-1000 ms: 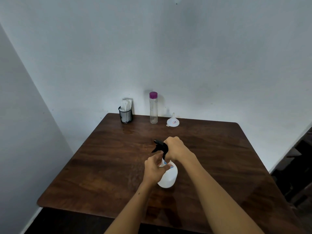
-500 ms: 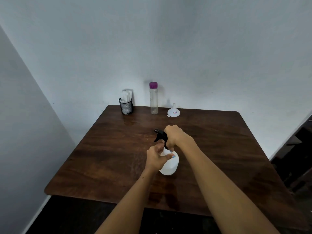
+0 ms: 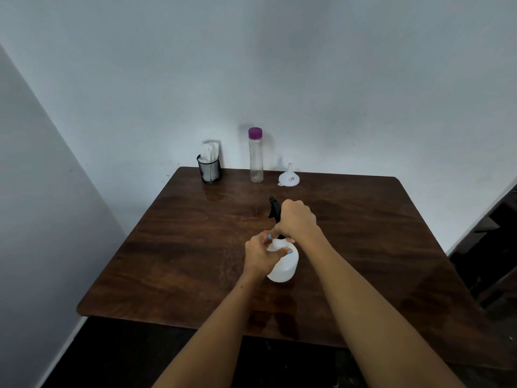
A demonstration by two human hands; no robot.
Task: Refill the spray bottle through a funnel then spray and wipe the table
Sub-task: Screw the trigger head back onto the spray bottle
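Note:
A white spray bottle (image 3: 284,266) with a black trigger head (image 3: 274,208) stands upright mid-table. My left hand (image 3: 261,254) grips the bottle's shoulder, thumb and fingers curled round it. My right hand (image 3: 297,221) is wrapped round the black head just above. At the back of the wooden table (image 3: 181,247) a clear bottle with a purple cap (image 3: 256,155) stands upright, and a white funnel (image 3: 289,177) lies mouth down with its spout up, to the right of it.
A black mesh cup holding white napkins (image 3: 209,166) stands at the back left, near the wall. The table's back edge meets the white wall. Dark furniture (image 3: 486,247) sits beyond the table's right edge.
The view has tilted, so the table sits lower and farther. Both hands stay on the spray bottle; the right hand has turned slightly on the black head.

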